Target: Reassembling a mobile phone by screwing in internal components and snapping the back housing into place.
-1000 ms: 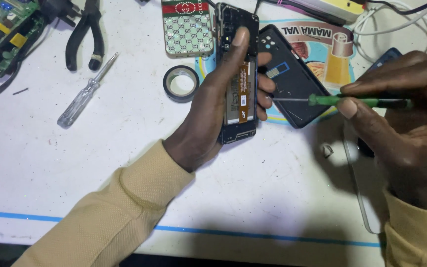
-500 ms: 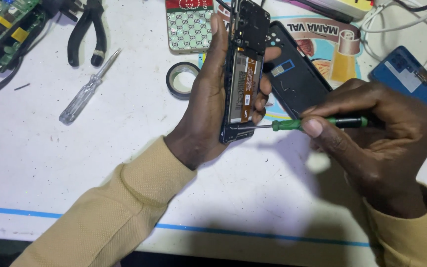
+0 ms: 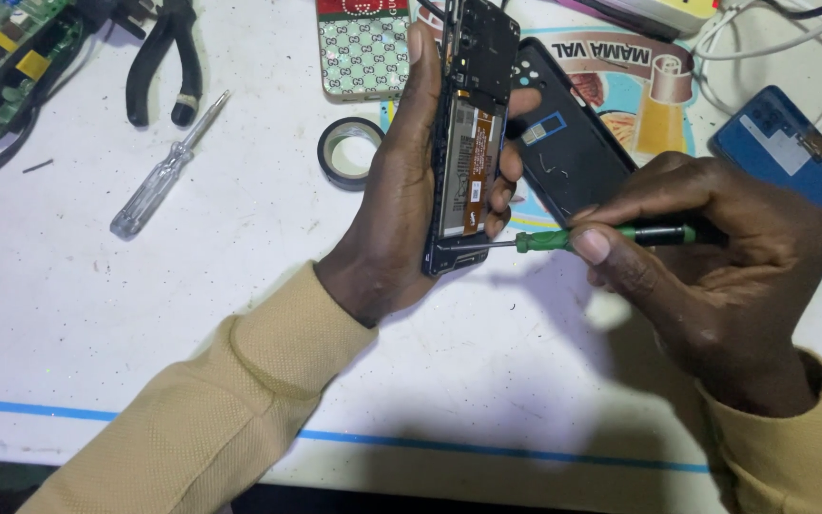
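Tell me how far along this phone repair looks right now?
Done: the dark back cover is off and lies on the table, so the opened phone shows its insides. In hand: the left hand holds it tilted up while the right hand sets the green screwdriver tip at its bottom end. Left: the inside parts appear still in place; nothing else looks removed.

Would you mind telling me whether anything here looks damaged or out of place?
Only the black phone in the left hand: its back is off, exposing the insides. Its black back cover lies beside it on the table.
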